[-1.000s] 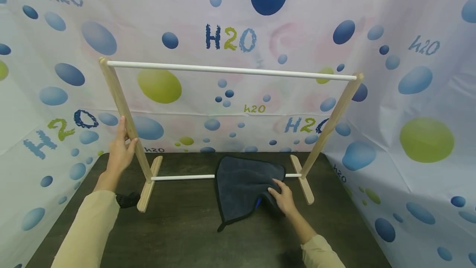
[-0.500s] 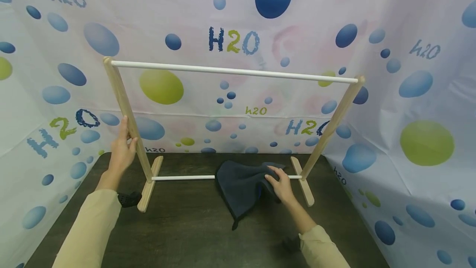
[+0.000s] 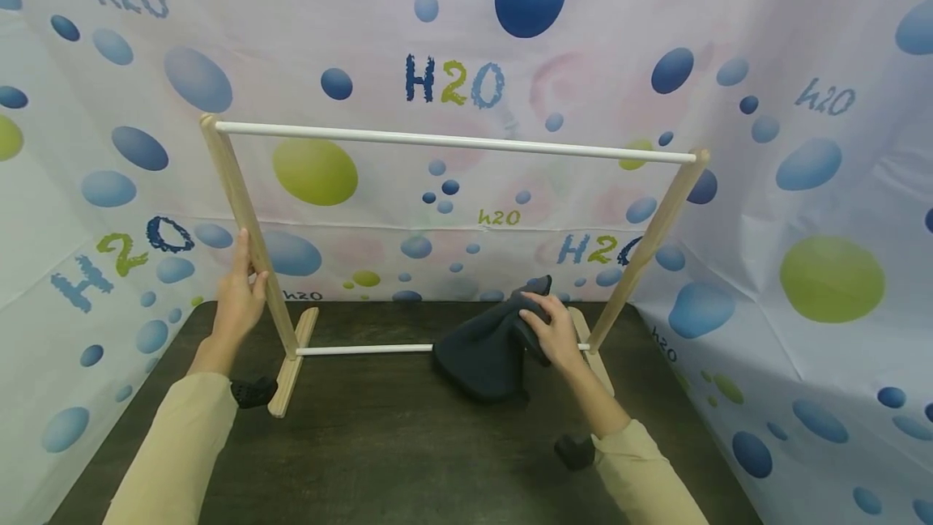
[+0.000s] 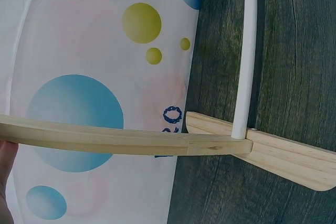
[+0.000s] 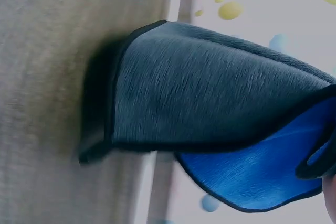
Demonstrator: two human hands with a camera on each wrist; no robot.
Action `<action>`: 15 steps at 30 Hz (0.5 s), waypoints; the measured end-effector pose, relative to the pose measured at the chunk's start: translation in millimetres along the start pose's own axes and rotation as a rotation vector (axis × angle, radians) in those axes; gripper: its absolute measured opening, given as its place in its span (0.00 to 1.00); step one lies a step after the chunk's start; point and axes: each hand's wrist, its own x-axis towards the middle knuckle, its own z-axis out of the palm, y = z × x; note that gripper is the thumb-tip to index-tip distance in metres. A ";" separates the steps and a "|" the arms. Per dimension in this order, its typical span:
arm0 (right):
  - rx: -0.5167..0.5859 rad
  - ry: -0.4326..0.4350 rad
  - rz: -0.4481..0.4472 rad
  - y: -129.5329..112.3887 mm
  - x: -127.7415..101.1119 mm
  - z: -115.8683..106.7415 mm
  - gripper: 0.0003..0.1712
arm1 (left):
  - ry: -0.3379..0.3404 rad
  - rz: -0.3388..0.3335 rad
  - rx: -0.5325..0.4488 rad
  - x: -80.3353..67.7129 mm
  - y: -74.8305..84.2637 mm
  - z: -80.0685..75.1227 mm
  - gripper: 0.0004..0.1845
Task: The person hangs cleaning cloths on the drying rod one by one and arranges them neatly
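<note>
Dark grey cloth (image 3: 484,351) with blue underside hangs bunched from the right hand (image 3: 555,332), its grip pinched closed.

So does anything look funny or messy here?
Only the towel. It is bunched in a heap over the lower white rod of the wooden rack, gripped by the right hand, not hanging neatly on the top rod. The left hand holds the rack's post. Nothing looks spilled or broken.
</note>
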 end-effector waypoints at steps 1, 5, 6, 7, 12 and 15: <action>0.001 0.005 0.004 -3.8 1.7 -2.0 0.18 | -0.001 -0.004 0.002 -0.4 0.1 -0.2 0.40; -0.001 0.046 0.001 -17.1 8.0 -9.3 0.17 | 0.000 -0.005 0.006 -1.4 -0.1 -0.1 0.40; -0.003 0.055 -0.001 -20.2 9.2 -11.3 0.17 | 0.000 -0.005 0.007 -1.5 -0.2 0.0 0.41; 0.002 0.065 0.001 -23.5 10.5 -13.2 0.17 | 0.002 -0.002 0.011 -1.5 -0.3 0.2 0.41; 0.020 0.060 0.013 -38.4 16.5 -23.7 0.17 | 0.017 0.007 0.021 -1.6 -0.2 1.6 0.41; 0.027 0.048 0.011 -48.0 19.7 -30.1 0.18 | 0.022 0.006 0.032 -1.8 0.8 1.6 0.41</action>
